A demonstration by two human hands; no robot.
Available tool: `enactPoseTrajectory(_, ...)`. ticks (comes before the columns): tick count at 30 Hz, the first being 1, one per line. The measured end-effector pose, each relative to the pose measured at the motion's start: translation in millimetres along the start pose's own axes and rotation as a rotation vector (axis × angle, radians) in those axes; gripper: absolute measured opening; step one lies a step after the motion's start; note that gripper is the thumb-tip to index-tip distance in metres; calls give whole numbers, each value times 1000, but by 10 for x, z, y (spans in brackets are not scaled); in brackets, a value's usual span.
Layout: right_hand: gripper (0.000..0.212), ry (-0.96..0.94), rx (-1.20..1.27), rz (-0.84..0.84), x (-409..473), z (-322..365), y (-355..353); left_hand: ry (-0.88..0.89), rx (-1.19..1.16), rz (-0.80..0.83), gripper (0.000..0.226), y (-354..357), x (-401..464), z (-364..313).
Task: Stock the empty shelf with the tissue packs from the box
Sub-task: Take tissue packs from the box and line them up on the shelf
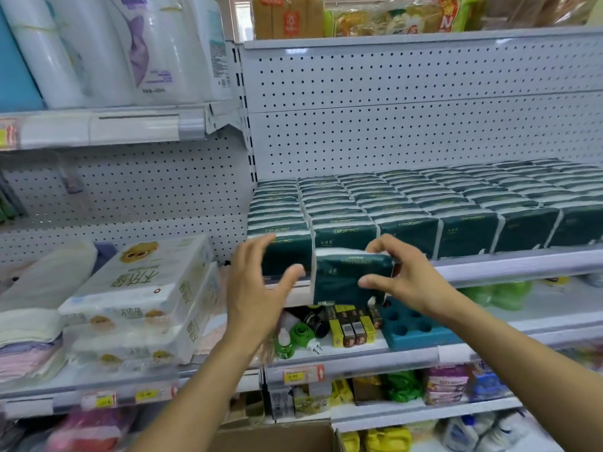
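One tissue pack [350, 278], right hand [404, 275] pinching

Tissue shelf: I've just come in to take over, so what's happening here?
A person is stocking green tissue packs. The right hand holds one pack at the shelf's front edge; the left hand is open beside it. The shelf already holds rows of packs. A cardboard box sits below.

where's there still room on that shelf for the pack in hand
The shelf deck is packed with green tissue packs to its front rail. Free room: above the rows, below the pegboard. The right hand holds a pack out front; the left hand is open.
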State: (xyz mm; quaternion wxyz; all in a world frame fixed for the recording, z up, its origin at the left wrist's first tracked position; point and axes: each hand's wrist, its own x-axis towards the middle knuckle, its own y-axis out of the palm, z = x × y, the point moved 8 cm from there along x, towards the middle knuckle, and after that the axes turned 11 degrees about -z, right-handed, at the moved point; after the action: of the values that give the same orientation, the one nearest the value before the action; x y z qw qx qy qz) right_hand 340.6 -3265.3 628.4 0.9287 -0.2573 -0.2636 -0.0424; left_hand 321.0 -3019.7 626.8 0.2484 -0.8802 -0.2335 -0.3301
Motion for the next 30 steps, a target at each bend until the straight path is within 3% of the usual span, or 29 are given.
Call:
enactPoseTrajectory(4,34,-25,-98,-50,255,-40,-153,34,223,116,87,164,274,347)
enactPoseTrajectory(9,40,-157,-310,-72,489,-100,-55,-5,157,195,89,342,401,474)
enactPoseTrajectory(14,53,-469,-665,-227,492,16,75,-18,106,171,88,370,413,471)
enactPoseTrajectory(18,71,-712,-872,-128,394,62,298,-124,78,80,108,311,454,539)
enactPoseTrajectory(22,89,-701,-977,-44,459,-8,423,-221,-17,102,117,364,470,588)
enactPoseTrajectory(30,92,-650,-971,-42,607,-34,509,-213,-12,110,103,407,512,604)
